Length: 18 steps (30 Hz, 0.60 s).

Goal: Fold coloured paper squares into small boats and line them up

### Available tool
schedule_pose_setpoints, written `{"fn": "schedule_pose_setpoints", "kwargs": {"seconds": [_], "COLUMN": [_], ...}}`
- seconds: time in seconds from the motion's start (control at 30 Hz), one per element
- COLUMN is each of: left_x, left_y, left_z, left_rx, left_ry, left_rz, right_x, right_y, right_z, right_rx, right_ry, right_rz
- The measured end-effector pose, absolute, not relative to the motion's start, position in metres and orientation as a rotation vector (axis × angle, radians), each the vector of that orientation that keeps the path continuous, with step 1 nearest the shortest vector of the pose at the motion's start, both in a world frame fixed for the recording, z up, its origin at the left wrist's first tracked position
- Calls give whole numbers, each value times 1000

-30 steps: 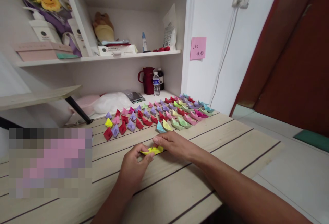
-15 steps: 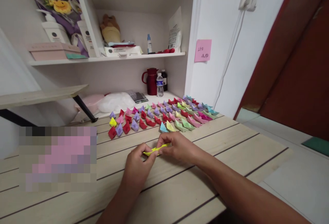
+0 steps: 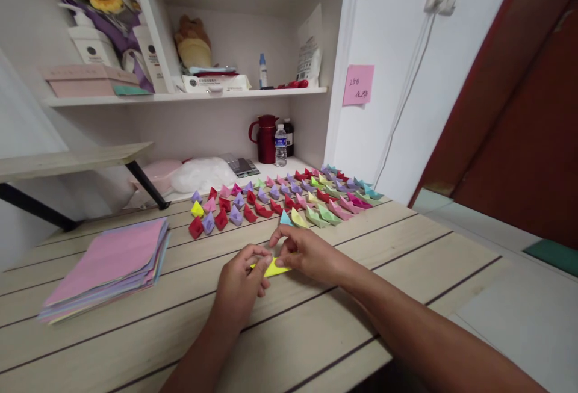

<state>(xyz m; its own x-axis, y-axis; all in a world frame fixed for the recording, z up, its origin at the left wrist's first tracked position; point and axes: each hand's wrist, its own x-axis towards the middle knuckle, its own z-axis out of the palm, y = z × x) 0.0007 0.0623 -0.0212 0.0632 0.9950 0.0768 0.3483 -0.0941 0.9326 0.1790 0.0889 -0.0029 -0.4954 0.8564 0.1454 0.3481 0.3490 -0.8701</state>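
Bright yellow folded paper (image 3: pixel 276 269) is pinched by the fingers of left hand (image 3: pixel 240 275) and right hand (image 3: pixel 313 253); multicoloured folded paper boats (image 3: pixel 276 206) stand beyond these fingers.

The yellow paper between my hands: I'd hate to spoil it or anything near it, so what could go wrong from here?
The yellow paper might crease in the wrong place or tear if the left hand and right hand, both on it, pinch or pull too hard.
The right hand looks close to the light-blue paper boat just beyond it, and could knock that boat askew.
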Motion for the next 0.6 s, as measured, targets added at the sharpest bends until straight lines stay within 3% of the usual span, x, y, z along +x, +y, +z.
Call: {"fn": "schedule_pose_setpoints", "kwargs": {"seconds": [0.6], "left_x": [-6], "left_y": [64], "left_z": [-13], "left_rx": [2110], "left_ry": [1869], "left_rz": [491], "right_x": [176], "right_y": [87], "right_z": [-2], "right_rx": [-1198], "right_ry": [-2446], "right_rz": [618]}}
